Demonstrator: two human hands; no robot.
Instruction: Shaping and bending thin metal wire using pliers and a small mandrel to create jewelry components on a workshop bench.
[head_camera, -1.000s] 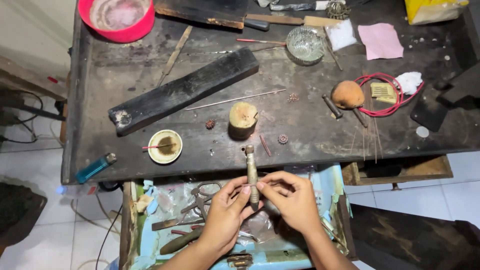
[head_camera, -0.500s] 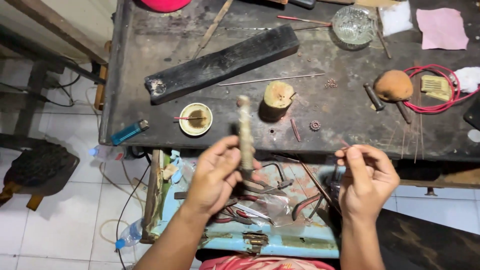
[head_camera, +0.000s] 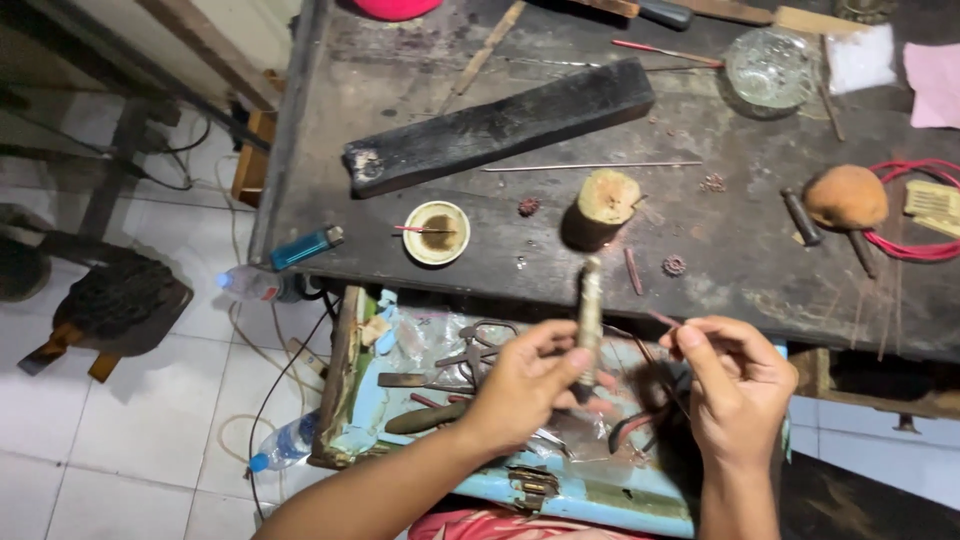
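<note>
— What's the left hand (head_camera: 525, 385) got?

— A slim metal tool (head_camera: 589, 318), held upright; thumb and fingers are pinched round its lower end, the rest rising above the knuckles.

— And the right hand (head_camera: 738, 390)?

— Just beside it, not touching. Its thumb and forefinger press together on a thin reddish wire (head_camera: 662, 318), which pokes out from the fingertips toward the tool.

— Underneath?

— An open pale-blue drawer (head_camera: 600, 495) cluttered with pliers (head_camera: 478, 350). Beyond the fingertips, on the dark workbench (head_camera: 480, 240), stands a wooden stump (head_camera: 605, 200).

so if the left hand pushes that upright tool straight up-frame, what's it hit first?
Probably the wooden stump, just beyond the tip of the metal tool in the left hand. Depth is unclear; the tool may be above the bench.
</note>
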